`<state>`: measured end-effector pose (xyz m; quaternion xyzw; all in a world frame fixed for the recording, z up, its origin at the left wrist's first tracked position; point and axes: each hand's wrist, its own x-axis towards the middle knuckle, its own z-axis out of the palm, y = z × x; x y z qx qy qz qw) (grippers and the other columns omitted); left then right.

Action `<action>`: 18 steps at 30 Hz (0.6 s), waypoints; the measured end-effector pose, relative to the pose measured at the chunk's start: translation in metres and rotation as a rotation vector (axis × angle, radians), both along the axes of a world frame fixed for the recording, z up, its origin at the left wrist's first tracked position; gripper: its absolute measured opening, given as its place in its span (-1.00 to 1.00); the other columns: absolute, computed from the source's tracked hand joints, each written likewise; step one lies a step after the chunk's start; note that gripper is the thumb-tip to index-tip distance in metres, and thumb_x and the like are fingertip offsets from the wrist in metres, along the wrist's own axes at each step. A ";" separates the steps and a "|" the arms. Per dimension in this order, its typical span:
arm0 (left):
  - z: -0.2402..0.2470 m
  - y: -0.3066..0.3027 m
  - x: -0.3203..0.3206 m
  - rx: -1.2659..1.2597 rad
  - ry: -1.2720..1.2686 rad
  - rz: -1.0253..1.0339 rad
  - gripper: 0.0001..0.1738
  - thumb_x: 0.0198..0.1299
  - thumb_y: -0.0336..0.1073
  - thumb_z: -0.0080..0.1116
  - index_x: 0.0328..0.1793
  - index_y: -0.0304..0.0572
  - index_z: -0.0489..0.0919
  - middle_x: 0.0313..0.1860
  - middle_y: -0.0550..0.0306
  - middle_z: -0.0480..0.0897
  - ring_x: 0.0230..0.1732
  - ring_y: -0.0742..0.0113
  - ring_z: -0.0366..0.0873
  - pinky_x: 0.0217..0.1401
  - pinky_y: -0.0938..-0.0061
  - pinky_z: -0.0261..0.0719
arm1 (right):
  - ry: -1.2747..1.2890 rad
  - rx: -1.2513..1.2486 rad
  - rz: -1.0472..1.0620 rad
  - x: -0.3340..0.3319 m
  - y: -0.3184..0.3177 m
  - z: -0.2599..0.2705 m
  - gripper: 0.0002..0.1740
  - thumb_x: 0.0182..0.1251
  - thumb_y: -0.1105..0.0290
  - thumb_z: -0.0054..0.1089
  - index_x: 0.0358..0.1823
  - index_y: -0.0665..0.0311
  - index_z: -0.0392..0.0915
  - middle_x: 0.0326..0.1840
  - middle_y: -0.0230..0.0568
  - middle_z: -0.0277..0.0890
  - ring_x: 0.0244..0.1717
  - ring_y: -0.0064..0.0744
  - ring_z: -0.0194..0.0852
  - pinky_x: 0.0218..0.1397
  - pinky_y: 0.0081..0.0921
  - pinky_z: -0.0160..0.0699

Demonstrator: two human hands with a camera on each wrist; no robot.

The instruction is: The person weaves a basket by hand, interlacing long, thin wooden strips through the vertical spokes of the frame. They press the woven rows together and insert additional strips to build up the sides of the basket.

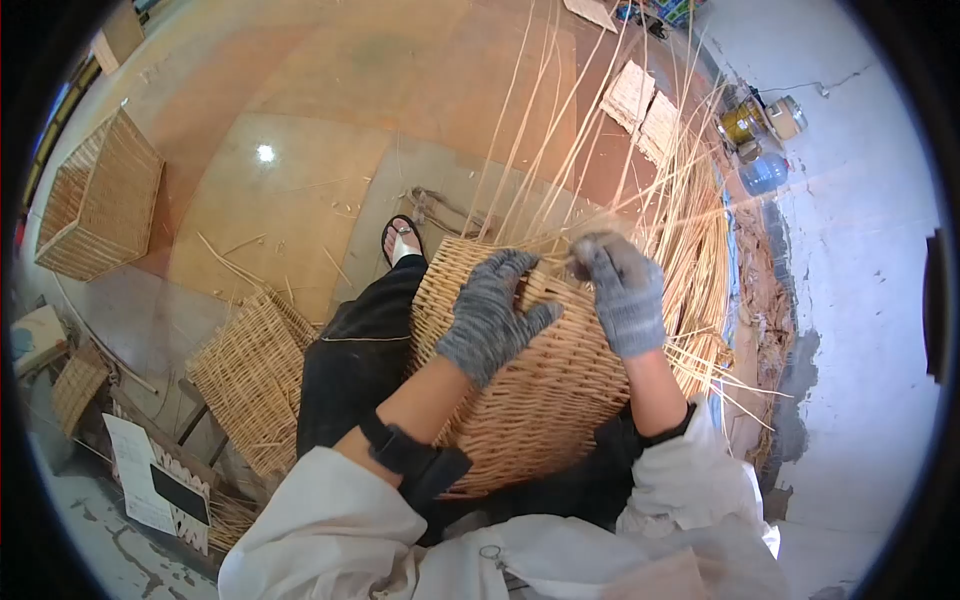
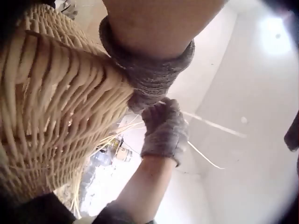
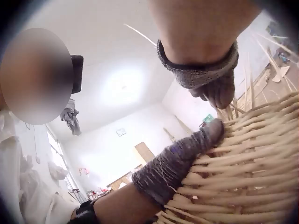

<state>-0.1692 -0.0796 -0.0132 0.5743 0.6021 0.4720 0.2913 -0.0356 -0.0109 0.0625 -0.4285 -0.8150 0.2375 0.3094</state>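
A woven wicker basket [image 1: 540, 400] lies across the person's lap, its wall also filling the left of the left wrist view [image 2: 51, 102]. The left hand [image 1: 492, 315], in a grey knit glove, grips the basket's upper edge, thumb stretched over the weave; the right wrist view shows it [image 3: 173, 163] against the wall. Close beside it at the same edge, the gloved right hand [image 1: 625, 290] is blurred in the head view. In the left wrist view its fingers [image 2: 163, 130] are curled round a thin pale strand [image 2: 215, 125]. The right fingertips are partly hidden in the right wrist view.
Long loose strands [image 1: 700, 270] fan out beyond the basket and along the right. Another basket [image 1: 100, 200] stands at far left, and a woven piece [image 1: 255, 375] lies beside the person's leg. A plastic bottle [image 1: 765, 173] is near the wall.
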 end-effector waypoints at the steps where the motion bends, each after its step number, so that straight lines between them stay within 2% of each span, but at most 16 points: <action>1: -0.004 0.006 0.000 -0.038 -0.016 -0.012 -0.29 -0.06 -0.07 0.35 0.14 -0.37 0.37 0.07 -0.19 0.42 0.14 0.01 0.35 0.24 0.31 0.29 | -0.039 -0.078 -0.034 -0.010 0.006 0.004 -0.78 0.29 0.31 0.04 -0.40 0.33 0.51 -0.54 -0.06 0.49 -0.55 -0.27 0.51 -0.46 -0.43 0.46; 4: -0.018 0.008 0.006 0.008 -0.022 0.040 -0.25 -0.07 -0.11 0.37 0.18 -0.38 0.34 0.08 -0.19 0.40 0.14 0.03 0.35 0.25 0.33 0.28 | -0.093 0.016 0.025 -0.022 0.024 -0.008 -0.77 0.29 0.28 0.04 -0.40 0.31 0.47 -0.58 -0.07 0.46 -0.58 -0.21 0.47 -0.47 -0.40 0.41; 7: -0.021 0.009 0.010 0.028 0.004 0.049 -0.23 -0.06 -0.13 0.36 0.22 -0.40 0.30 0.09 -0.19 0.40 0.15 0.04 0.34 0.27 0.34 0.27 | -0.162 -0.047 -0.157 -0.034 0.029 -0.007 -0.75 0.27 0.26 0.04 -0.44 0.31 0.45 -0.57 -0.05 0.46 -0.55 -0.15 0.46 -0.42 -0.36 0.41; 11: -0.017 0.006 0.013 0.037 -0.008 0.069 -0.23 -0.04 -0.17 0.36 0.24 -0.39 0.27 0.08 -0.16 0.40 0.14 0.08 0.35 0.25 0.36 0.30 | -0.096 0.052 0.068 -0.036 0.035 -0.013 -0.80 0.22 0.30 0.04 -0.43 0.29 0.45 -0.53 -0.02 0.46 -0.46 -0.10 0.50 -0.37 -0.30 0.43; 12: -0.016 0.004 0.012 -0.042 -0.166 0.020 -0.22 -0.07 -0.19 0.38 0.23 -0.38 0.26 0.06 -0.12 0.41 0.11 0.13 0.37 0.21 0.39 0.35 | -0.336 0.047 0.040 -0.037 0.017 0.011 -0.82 0.19 0.31 0.06 -0.43 0.29 0.46 -0.50 0.01 0.46 -0.43 -0.06 0.50 -0.36 -0.29 0.45; 15: -0.030 0.004 0.013 0.044 -0.481 -0.041 -0.29 -0.07 -0.22 0.39 0.18 -0.36 0.32 0.03 -0.05 0.43 0.07 0.19 0.40 0.18 0.43 0.38 | -0.187 -0.007 0.089 -0.005 -0.013 0.011 -0.84 0.22 0.34 0.07 -0.32 0.29 0.51 -0.45 -0.04 0.52 -0.37 -0.17 0.56 -0.33 -0.37 0.51; 18: -0.026 -0.004 0.013 0.178 -0.077 0.088 -0.38 -0.06 -0.25 0.38 0.11 -0.35 0.40 -0.01 0.00 0.47 0.02 0.22 0.42 0.14 0.44 0.40 | 0.195 -0.205 0.131 0.025 -0.037 -0.007 -0.81 0.26 0.39 0.08 -0.19 0.35 0.53 -0.35 -0.08 0.58 -0.26 -0.25 0.59 -0.25 -0.43 0.58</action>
